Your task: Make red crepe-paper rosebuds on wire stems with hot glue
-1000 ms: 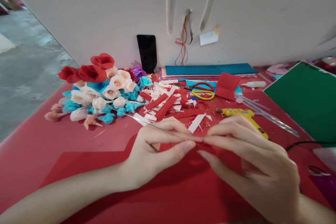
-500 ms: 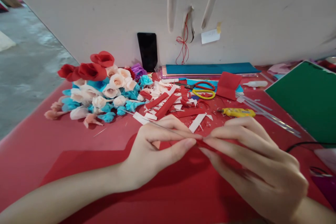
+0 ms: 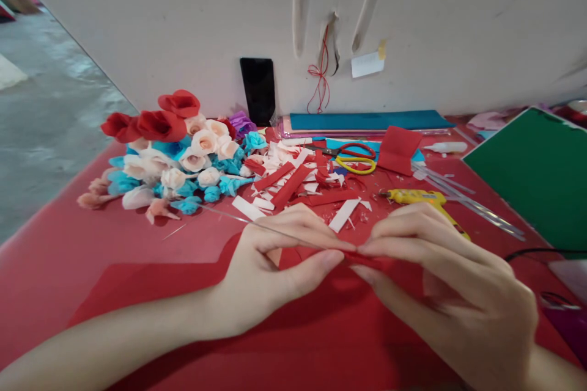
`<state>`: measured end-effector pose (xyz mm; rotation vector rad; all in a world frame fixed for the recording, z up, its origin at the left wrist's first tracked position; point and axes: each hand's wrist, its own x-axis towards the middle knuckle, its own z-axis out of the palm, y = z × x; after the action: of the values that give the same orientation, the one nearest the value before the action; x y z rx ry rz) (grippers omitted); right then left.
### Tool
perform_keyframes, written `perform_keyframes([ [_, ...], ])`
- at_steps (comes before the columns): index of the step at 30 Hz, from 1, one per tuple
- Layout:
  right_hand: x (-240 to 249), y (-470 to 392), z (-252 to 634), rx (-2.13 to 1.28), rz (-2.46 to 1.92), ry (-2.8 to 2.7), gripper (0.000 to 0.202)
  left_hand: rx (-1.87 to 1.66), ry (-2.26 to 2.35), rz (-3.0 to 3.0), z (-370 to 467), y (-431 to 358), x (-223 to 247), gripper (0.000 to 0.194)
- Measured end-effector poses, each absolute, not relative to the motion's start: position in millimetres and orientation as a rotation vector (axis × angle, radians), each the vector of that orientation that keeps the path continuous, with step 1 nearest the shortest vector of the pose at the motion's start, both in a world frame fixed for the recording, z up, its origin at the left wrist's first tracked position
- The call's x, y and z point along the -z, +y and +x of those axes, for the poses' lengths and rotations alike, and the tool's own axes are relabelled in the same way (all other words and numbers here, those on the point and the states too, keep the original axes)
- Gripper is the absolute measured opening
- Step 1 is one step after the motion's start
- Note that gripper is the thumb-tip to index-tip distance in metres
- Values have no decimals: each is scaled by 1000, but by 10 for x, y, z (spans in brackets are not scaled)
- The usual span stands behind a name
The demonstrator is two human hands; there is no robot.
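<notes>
A thin wire slants across my left hand, whose thumb and fingers are closed on it. At the wire's right end is a narrow piece of red paper. My right hand pinches this paper between thumb and fingertips, close to the left fingertips. How the paper is fixed to the wire is hidden by the fingers. Beneath both hands lies a larger red sheet.
Paper flowers are heaped at left. Behind my hands lie red and white paper scraps, scissors and a yellow glue gun. A green board leans at right; a phone stands against the wall.
The wire's free end has swung down and left, showing more of its length. My right hand has lowered slightly and its fingers have shifted on the red paper, uncovering more of the glue gun.
</notes>
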<state>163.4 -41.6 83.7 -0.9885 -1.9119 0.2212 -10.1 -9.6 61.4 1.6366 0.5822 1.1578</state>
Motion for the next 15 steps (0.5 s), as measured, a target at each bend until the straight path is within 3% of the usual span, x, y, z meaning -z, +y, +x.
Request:
perform_keyframes([
  [15, -845, -433, 1676, -601, -1033, -1856, 8, -1225, 497, 1838, -108, -68, -615, 13],
])
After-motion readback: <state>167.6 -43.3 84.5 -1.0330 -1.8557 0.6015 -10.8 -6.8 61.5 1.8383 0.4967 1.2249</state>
